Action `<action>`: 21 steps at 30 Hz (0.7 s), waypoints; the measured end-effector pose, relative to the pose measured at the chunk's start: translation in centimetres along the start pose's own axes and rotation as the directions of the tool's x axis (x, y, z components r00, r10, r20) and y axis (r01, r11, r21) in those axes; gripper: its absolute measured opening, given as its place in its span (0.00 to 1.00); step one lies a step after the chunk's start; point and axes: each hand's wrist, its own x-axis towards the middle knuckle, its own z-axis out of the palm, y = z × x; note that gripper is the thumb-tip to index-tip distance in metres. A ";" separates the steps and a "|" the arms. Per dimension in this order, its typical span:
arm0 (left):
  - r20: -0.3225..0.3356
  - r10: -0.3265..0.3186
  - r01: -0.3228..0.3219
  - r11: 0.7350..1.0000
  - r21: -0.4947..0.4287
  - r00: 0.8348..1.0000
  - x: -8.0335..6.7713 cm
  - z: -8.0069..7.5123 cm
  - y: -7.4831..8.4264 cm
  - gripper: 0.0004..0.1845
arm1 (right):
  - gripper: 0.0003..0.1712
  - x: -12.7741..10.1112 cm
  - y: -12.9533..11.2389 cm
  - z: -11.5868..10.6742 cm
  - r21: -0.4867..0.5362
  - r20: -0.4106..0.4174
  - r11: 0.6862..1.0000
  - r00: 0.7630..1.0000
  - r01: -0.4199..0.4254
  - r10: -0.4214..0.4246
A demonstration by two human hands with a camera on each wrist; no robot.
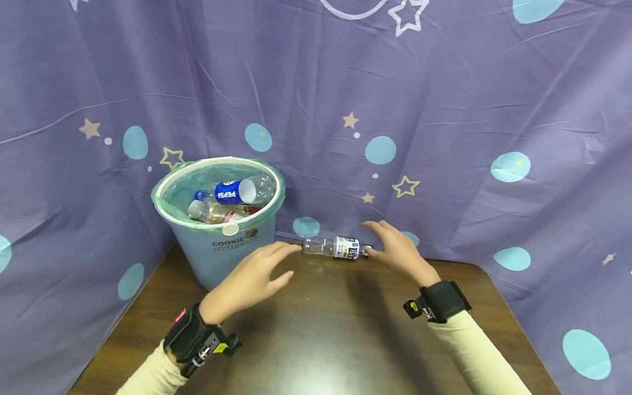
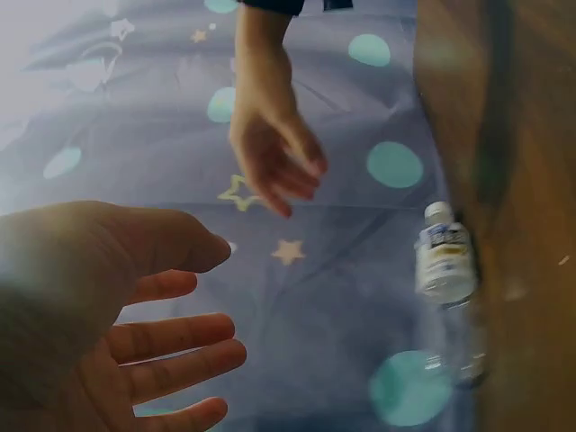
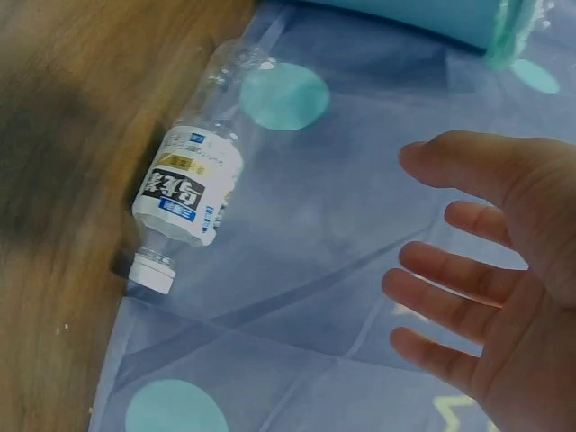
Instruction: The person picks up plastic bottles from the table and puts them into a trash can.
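A clear plastic bottle point(image 1: 347, 248) with a white label and white cap lies on its side at the table's back edge, against the curtain. In the right wrist view the same bottle point(image 3: 187, 184) shows its cap towards the bottom. My left hand point(image 1: 257, 277) hovers near its base end, fingers loosely extended and holding nothing. Above the cap end, my right hand point(image 1: 397, 249) hangs with fingers relaxed and apart from the bottle. Both hands, the left point(image 2: 135, 315) and the right point(image 2: 274, 135), appear without anything in their grasp in the left wrist view.
A light blue bin point(image 1: 222, 258) with a green liner stands at the back left of the wooden table point(image 1: 316, 323). Inside are a Pepsi bottle point(image 1: 229, 192) and another clear bottle point(image 1: 209, 213). A purple patterned curtain point(image 1: 316, 109) hangs behind the table.
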 end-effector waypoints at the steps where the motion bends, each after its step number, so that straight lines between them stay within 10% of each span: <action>1: 0.004 -0.029 0.029 0.999 -0.019 1.000 -0.6 0.6 0.0 0.28 | 0.36 0.5 0.0 0.3 0.006 0.006 1.000 1.000 0.003 -0.003; 12: 0.144 -0.252 0.275 0.947 -0.166 0.957 -5.4 6.2 0.7 0.24 | 0.34 5.1 1.0 4.3 0.085 0.103 0.994 0.993 -0.061 0.052; 21: 0.207 -0.297 0.347 0.899 -0.269 0.932 -7.4 8.6 1.3 0.20 | 0.36 7.0 3.1 8.8 0.084 0.179 0.988 0.977 -0.130 0.114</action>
